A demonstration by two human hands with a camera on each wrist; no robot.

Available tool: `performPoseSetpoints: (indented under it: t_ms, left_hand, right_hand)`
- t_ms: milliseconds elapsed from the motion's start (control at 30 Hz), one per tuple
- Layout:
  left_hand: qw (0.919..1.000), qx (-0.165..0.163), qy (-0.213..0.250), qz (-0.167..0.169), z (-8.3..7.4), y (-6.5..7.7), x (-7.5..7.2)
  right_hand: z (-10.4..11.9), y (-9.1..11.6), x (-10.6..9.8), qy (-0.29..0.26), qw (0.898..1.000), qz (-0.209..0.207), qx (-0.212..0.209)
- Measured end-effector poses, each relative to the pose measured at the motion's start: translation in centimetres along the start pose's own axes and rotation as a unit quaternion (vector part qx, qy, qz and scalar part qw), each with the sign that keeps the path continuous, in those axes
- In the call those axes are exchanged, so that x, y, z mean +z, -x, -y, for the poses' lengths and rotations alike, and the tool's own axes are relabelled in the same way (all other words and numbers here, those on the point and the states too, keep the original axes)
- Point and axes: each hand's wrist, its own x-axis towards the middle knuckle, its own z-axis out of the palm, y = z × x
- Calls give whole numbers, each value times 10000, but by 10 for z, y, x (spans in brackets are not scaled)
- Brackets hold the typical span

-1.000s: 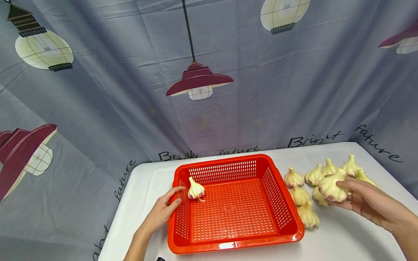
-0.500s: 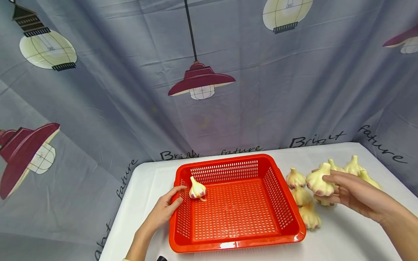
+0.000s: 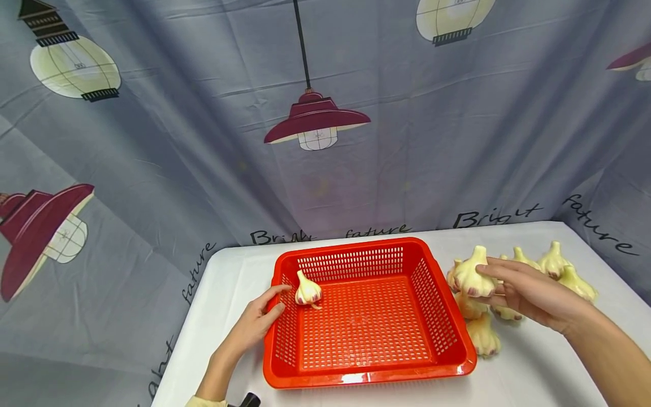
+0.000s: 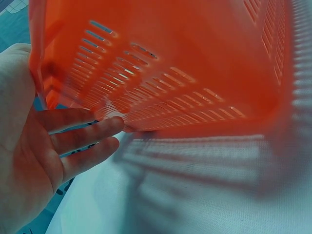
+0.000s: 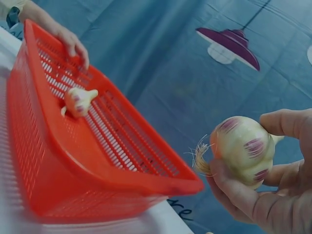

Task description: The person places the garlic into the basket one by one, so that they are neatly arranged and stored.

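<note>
In the head view my right hand (image 3: 534, 291) holds a garlic bulb (image 3: 475, 274) by its side, stem up, just right of the basket's right rim. The right wrist view shows thumb and fingers around this purple-streaked bulb (image 5: 243, 148), with dry roots sticking out from its base. My left hand (image 3: 254, 322) grips the left rim of the red plastic basket (image 3: 368, 377). Thumb and index finger lie over the rim; in the left wrist view the other fingers (image 4: 87, 136) stretch along the outside of the wall. One garlic bulb (image 3: 307, 291) lies inside, near that hand.
Several more garlic bulbs (image 3: 483, 336) stand on the white table (image 3: 549, 362) right of the basket, some partly hidden behind my right hand. A grey curtain (image 3: 356, 181) printed with lamps hangs behind the table. A small black object (image 3: 251, 400) shows at the bottom edge.
My right hand has carried its garlic bulb leftward from over the group of bulbs toward the basket's right rim. The left hand stays on the left rim.
</note>
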Motion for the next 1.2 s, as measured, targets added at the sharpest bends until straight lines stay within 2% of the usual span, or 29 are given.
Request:
performPoseSetpoints:
  t_ms: [233, 333, 667, 967, 1200]
  left_hand:
    - [10000, -50, -26, -42, 0, 0, 1]
    - [10000, -81, -22, -46, 0, -1, 1]
    - [10000, -17, 6, -54, 0, -1, 1]
    - [9999, 108, -91, -60, 1, -3, -1]
    - [10000, 40, 34, -19, 0, -1, -1]
  right_hand:
    - [8, -14, 11, 767, 9957, -410, 316]
    - [12, -21, 18, 970, 9936, -425, 389]
    - [24, -48, 44, 1278, 9908, -81, 443]
    - [23, -78, 69, 1215, 9904, 38, 661]
    - [18, -95, 81, 1323, 9886, 241, 679]
